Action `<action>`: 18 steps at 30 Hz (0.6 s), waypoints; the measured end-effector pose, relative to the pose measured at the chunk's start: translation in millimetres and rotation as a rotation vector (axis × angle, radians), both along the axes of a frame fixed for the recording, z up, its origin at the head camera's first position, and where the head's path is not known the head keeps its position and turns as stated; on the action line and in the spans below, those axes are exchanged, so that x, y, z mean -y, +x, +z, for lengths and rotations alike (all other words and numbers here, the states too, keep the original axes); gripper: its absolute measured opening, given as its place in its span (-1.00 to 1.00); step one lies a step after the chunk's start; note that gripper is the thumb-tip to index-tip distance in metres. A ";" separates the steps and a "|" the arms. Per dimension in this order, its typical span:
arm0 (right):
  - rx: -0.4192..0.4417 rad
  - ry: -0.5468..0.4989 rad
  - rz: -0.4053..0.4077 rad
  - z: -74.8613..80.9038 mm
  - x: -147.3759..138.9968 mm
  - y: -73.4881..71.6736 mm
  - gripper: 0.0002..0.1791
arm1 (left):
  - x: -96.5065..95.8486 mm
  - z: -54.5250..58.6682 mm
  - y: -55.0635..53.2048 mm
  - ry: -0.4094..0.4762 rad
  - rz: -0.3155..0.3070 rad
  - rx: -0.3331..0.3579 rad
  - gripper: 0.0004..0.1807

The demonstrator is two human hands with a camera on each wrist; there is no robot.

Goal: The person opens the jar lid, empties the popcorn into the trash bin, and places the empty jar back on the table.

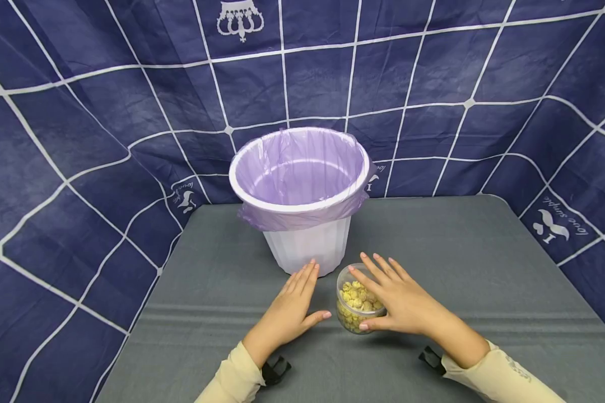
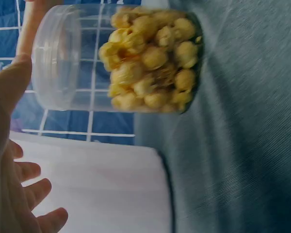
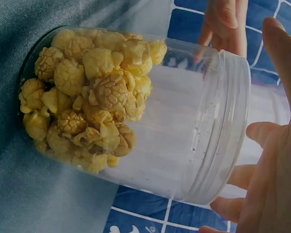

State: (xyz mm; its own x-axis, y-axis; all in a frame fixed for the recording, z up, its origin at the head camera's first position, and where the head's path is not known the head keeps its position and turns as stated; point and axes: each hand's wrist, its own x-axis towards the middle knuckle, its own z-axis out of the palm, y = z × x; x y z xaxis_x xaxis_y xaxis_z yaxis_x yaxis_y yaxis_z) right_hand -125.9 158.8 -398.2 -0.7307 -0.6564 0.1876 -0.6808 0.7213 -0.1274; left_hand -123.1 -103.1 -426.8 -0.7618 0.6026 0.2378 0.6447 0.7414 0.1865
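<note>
A clear plastic jar (image 1: 352, 320), partly filled with yellow popcorn (image 3: 94, 92), stands upright on the grey cloth. My right hand (image 1: 403, 299) hovers around the jar's top right side, its fingers spread and straight. In the right wrist view those fingertips come right up to the jar's rim (image 3: 233, 121). To the jar's left, my left hand (image 1: 289, 310) has its fingers extended forward and its thumb pointing toward the jar. Nothing lies in the left palm. The left wrist view shows the popcorn at the bottom of the jar, with space above it.
Behind the hands stands a white bin (image 1: 307, 246) lined with a purple plastic bag (image 1: 302, 184), its mouth facing up. Grey cloth (image 1: 459, 246) covers the table. Navy curtains (image 1: 322, 84) with white grid lines hang behind and at both sides.
</note>
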 end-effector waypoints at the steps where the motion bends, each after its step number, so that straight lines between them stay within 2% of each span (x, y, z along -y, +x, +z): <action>1: 0.002 -0.003 -0.001 -0.7 0.3 -0.4 0.07 | -0.8 -2.9 -0.5 0.022 -0.008 0.005 -0.04; 4: 0.015 -0.017 -0.004 -2.4 1.4 -1.3 0.07 | -4.4 -11.4 -0.9 0.087 -0.031 0.069 -0.02; 9: 0.044 -0.029 -0.011 -4.6 3.5 -2.0 0.06 | -14.1 -25.8 1.8 0.206 -0.038 0.267 0.10; 13: 0.051 -0.039 -0.014 -5.7 5.3 -2.3 0.06 | -24.7 -36.2 5.4 0.287 -0.018 0.379 0.17; 18: 0.046 -0.058 -0.017 -5.7 7.8 -3.6 0.08 | -38.9 -44.8 9.9 0.443 0.026 0.496 0.15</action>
State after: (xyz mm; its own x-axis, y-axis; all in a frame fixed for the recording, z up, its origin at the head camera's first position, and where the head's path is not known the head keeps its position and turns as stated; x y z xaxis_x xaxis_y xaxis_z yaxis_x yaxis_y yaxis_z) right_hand -129.4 151.0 -403.9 -0.7501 -0.6332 0.1906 -0.6612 0.7231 -0.2000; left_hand -113.1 -64.2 -471.6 -0.8576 0.5086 0.0766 0.3870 0.5401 0.7474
